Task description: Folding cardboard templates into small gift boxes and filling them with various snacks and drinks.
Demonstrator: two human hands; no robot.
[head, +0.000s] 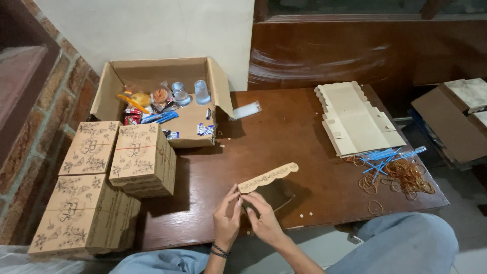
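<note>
My left hand (226, 218) and my right hand (263, 219) meet near the table's front edge. Together they pinch the near end of a flat, printed cardboard piece with a scalloped edge (269, 177), which slants up and away to the right. A dark bracelet circles my left wrist. A thin rubber band (284, 204) lies on the wood just right of my right hand.
The dark wooden table (284, 137) carries an open carton (157, 76) of snacks and small cups, stacked decorated boxes (142, 158) at the left, flat box blanks (357, 122), blue sticks (385, 157) and a heap of rubber bands (406, 177) at the right.
</note>
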